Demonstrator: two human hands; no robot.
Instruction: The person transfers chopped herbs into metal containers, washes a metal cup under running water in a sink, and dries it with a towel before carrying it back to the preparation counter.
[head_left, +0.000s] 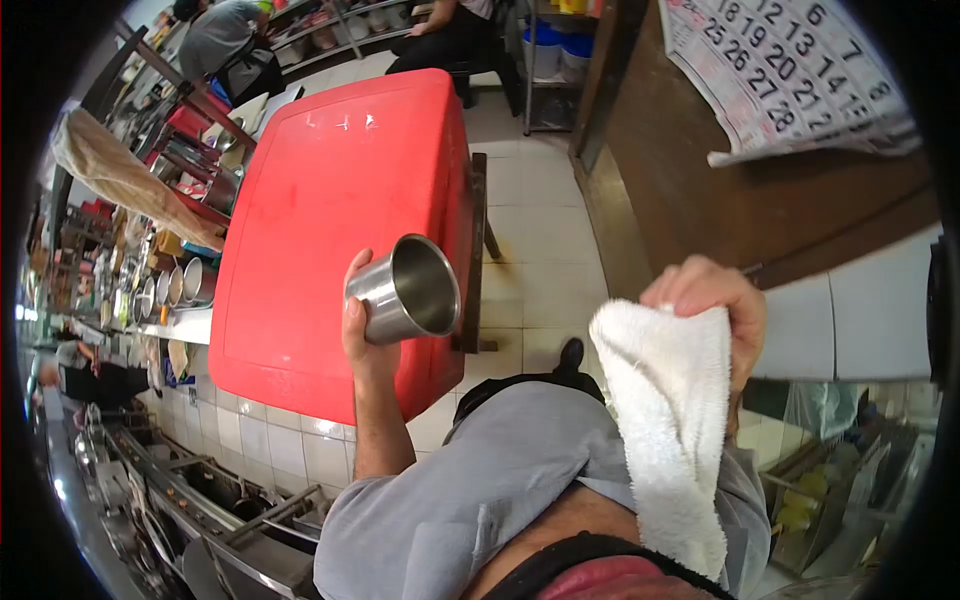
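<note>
My left hand [362, 335] is closed around a stainless steel cup [375, 290], its fingers along the left side. The cup is tilted, its open mouth facing right and partly toward me, and the visible inside is bare metal. Over on the right, my right hand [722, 300] pinches the top edge of a white terry towel [665, 400]. The towel hangs down in front of my grey shirt, apart from the cup. Beneath and beyond the cup stands a large red chest-like box [320, 220] with a smooth top.
A brown door [720, 220] with a paper calendar [790, 70] is at the right. Steel bowls [200, 280] line a counter at the left, above a metal stove frame [215, 515]. Two people [228, 50] are at the back; another stands far left. White floor tiles [550, 240] show beside the box.
</note>
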